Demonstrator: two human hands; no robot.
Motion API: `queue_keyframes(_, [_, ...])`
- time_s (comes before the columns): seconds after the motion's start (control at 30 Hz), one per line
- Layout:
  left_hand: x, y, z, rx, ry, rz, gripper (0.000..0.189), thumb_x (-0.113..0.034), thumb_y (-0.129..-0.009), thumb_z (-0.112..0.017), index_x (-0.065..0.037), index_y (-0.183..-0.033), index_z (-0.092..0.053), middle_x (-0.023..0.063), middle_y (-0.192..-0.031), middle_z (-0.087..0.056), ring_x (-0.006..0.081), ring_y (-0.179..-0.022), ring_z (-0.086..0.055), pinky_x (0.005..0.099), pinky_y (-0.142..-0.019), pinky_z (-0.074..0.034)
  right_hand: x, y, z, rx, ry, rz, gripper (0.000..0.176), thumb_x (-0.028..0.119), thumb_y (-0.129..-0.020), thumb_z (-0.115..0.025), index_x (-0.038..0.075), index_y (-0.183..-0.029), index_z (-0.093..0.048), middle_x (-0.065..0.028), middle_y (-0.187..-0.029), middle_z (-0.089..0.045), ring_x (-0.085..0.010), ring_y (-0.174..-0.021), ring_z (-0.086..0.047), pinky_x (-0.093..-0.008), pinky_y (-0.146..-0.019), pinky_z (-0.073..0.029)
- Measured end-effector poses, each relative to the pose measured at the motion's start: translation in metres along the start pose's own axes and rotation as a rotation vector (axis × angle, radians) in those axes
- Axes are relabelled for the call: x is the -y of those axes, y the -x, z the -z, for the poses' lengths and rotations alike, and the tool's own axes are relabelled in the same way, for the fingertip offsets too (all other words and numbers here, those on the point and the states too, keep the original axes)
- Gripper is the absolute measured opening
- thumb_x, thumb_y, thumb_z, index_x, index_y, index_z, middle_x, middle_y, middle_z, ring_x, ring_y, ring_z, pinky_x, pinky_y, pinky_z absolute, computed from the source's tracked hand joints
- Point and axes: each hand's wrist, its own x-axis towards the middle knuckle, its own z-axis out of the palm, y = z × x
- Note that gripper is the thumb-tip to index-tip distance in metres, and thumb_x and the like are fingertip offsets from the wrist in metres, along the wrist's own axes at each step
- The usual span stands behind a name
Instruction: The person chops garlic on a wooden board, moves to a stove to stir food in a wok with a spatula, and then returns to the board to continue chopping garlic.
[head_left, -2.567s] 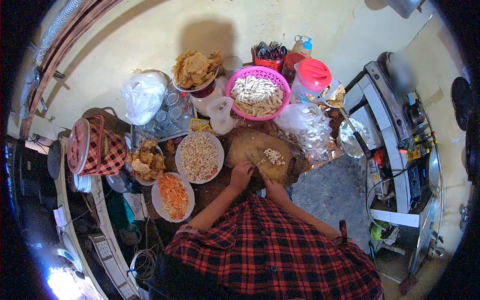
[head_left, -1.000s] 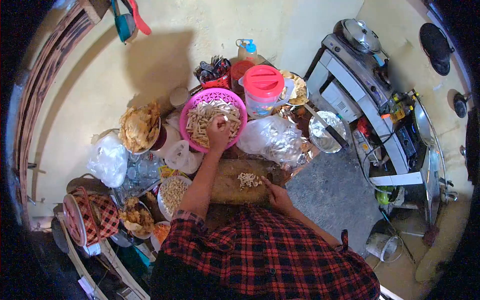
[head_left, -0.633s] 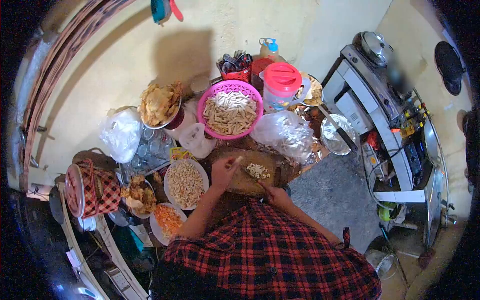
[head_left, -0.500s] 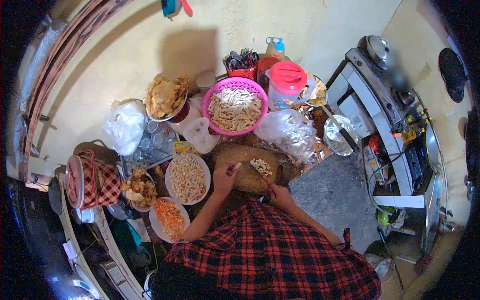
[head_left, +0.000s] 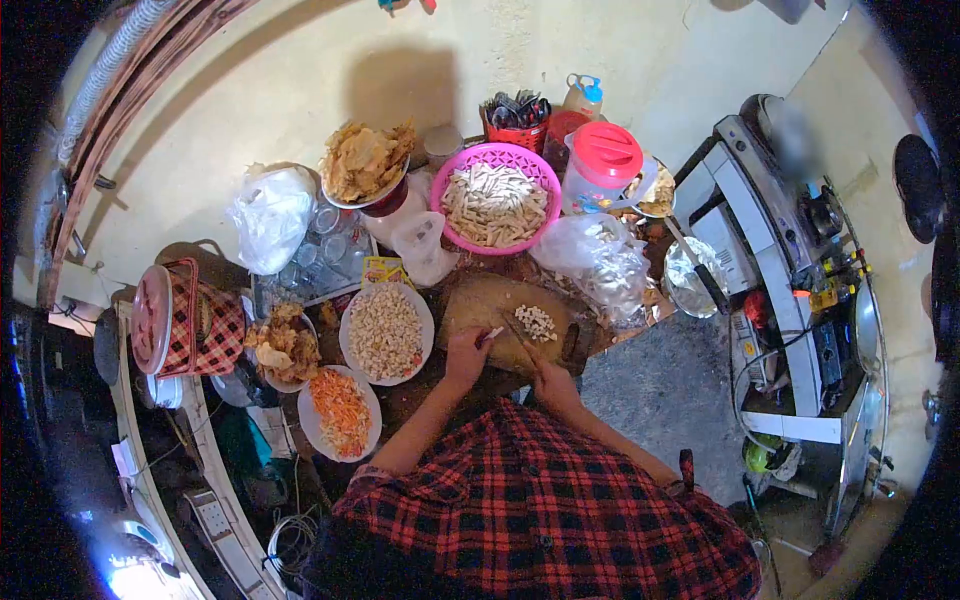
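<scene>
My left hand (head_left: pixel 467 355) is closed around a few pale food sticks (head_left: pixel 493 333), their ends poking out toward the blade. In my right hand (head_left: pixel 555 388) is a knife (head_left: pixel 520 332), its blade angled across the wooden cutting board (head_left: pixel 468 300). A small heap of diced pale pieces (head_left: pixel 537 323) lies on the board just right of the blade. Beyond the board stands a pink basket (head_left: pixel 548 225) full of similar pale sticks. On the left, a white plate (head_left: pixel 428 345) holds many diced pieces.
Shredded orange and white vegetables (head_left: pixel 340 412) fill another plate. Fried food (head_left: pixel 368 162) is piled in a bowl behind. Plastic bags (head_left: pixel 595 262), a red-lidded pitcher (head_left: pixel 600 165) and a metal pan (head_left: pixel 692 285) stand around the board. A stove (head_left: pixel 765 200) is at right.
The view has shifted slightly. The knife blade now shows to the left of the diced heap, closer to the sticks. My left hand has turned the sticks toward the blade.
</scene>
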Motion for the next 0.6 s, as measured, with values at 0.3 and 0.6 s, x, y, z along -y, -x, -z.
queue_keyframes(0.3, [-0.007, 0.002, -0.002, 0.041, -0.065, -0.022, 0.02, -0.015, -0.075, -0.062, -0.002, -0.09, -0.064, 0.0166, -0.084, -0.062, 0.0332, -0.081, -0.058, 0.0417, -0.074, -0.045, 0.003, -0.007, -0.001, -0.088, 0.064, -0.006, 0.057, 0.009, -0.084, -0.045, 0.021, -0.137, -0.028, -0.0254, -0.084, -0.057, -0.0425, -0.072, -0.056, -0.0502, -0.065, -0.044])
queue_keyframes(0.6, [-0.004, 0.003, -0.015, -0.035, -0.094, -0.15, 0.018, -0.015, -0.077, -0.06, -0.001, -0.089, -0.065, 0.018, -0.08, -0.06, 0.0332, -0.076, -0.057, 0.041, -0.071, -0.045, 0.016, 0.02, 0.019, -0.025, 0.034, -0.001, 0.057, 0.011, -0.085, -0.045, 0.021, -0.138, -0.025, -0.0266, -0.077, -0.056, -0.0421, -0.072, -0.056, -0.0501, -0.064, -0.044])
